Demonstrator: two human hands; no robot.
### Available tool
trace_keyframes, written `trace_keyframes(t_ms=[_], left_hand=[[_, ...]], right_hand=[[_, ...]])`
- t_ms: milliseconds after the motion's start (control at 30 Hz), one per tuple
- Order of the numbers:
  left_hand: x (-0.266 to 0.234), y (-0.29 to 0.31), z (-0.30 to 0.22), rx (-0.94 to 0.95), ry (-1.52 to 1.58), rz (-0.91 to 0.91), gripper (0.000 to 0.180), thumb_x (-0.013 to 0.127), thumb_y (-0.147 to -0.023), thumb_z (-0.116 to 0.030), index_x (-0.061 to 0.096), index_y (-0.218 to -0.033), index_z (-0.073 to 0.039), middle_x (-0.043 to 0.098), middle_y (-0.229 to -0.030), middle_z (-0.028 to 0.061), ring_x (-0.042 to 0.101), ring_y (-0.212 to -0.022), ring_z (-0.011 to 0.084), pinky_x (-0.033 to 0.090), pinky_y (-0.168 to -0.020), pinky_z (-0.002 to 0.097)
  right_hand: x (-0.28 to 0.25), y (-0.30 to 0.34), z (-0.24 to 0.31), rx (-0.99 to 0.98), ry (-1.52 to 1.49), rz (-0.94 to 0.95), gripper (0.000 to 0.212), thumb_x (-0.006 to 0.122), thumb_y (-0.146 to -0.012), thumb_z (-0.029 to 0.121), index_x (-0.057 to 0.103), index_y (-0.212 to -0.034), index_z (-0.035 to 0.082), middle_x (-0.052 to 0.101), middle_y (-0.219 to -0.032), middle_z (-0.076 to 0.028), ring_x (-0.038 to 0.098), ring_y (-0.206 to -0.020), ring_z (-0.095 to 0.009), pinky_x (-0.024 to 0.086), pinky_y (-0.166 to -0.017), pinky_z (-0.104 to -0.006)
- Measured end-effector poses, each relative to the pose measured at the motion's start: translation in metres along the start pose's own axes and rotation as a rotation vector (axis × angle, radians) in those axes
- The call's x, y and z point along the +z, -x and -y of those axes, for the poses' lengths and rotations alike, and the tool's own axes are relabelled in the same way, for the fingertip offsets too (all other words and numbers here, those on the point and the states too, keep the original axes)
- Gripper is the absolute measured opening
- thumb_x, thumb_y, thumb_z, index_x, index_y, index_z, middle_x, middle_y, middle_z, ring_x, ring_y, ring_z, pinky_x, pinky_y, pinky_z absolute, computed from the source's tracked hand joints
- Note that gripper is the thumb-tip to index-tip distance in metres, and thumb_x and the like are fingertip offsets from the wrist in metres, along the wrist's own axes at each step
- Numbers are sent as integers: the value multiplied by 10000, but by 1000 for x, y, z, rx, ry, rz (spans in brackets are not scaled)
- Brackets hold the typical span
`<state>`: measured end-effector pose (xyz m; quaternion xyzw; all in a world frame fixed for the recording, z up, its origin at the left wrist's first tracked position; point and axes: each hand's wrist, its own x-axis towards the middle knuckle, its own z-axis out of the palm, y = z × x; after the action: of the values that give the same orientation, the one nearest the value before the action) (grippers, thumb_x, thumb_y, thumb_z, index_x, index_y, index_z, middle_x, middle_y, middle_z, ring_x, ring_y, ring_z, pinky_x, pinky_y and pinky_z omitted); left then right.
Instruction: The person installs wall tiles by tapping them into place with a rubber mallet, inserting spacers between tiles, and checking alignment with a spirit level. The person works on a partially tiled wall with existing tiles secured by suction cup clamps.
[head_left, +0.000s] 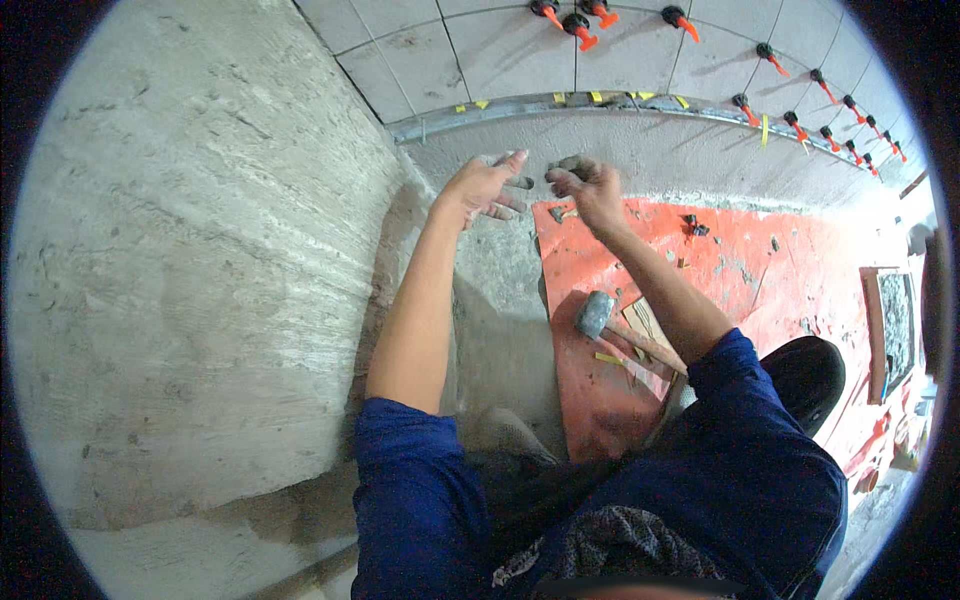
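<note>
My left hand (483, 190) is raised in front of the lower wall, its fingers apart and smeared with grey. Nothing shows in it. Just to its right, my right hand (592, 190) has its fingers curled in toward the thumb. Its fingertips are dark grey, and I cannot make out whether a small thing is between them. The two hands face each other without touching. Behind them runs a bare grey strip of wall (660, 150), below a metal edge strip (500, 112) and large grey tiles (520, 55).
Tile levelling clips with orange handles (580, 30) stick out of the tiles. A rough concrete wall (200, 250) rises at left. On the red floor sheet (590, 400) lie a rubber mallet (595, 315), a black clip cap (695, 226) and scraps. A framed dark panel (893, 325) lies far right.
</note>
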<state>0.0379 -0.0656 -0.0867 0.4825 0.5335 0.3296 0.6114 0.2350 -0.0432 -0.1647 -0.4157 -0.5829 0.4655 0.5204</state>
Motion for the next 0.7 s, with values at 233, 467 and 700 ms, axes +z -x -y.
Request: trace_keyframes(t_ms=[233, 467, 700], left_hand=[[-19, 11, -4, 80, 151, -131, 354, 660, -866, -375, 643, -1076, -90, 667, -920, 50, 652, -694, 188, 490, -587, 320], [-30, 10, 3, -18, 348, -332, 241, 678, -860, -315, 625, -1043, -168, 640, -946, 4, 643, -749, 221, 484, -638, 382], [-35, 9, -1, 18, 523, -467, 174, 726, -820, -219, 678, -958, -124, 656, -924, 50, 640, -697, 228, 439, -642, 396]], right_hand=[[68, -20, 37, -49, -125, 73, 124, 662, -832, 59, 653, -868, -59, 685, -768, -119, 645, -674, -148, 510, -606, -289], [89, -36, 46, -155, 94, 166, 147, 629, -809, 61, 673, -914, -32, 688, -749, -118, 653, -657, -178, 510, -625, -317], [99, -48, 63, -209, 330, 127, 189, 643, -787, 126, 686, -906, -13, 692, -778, -171, 689, -694, -240, 520, -655, -371]])
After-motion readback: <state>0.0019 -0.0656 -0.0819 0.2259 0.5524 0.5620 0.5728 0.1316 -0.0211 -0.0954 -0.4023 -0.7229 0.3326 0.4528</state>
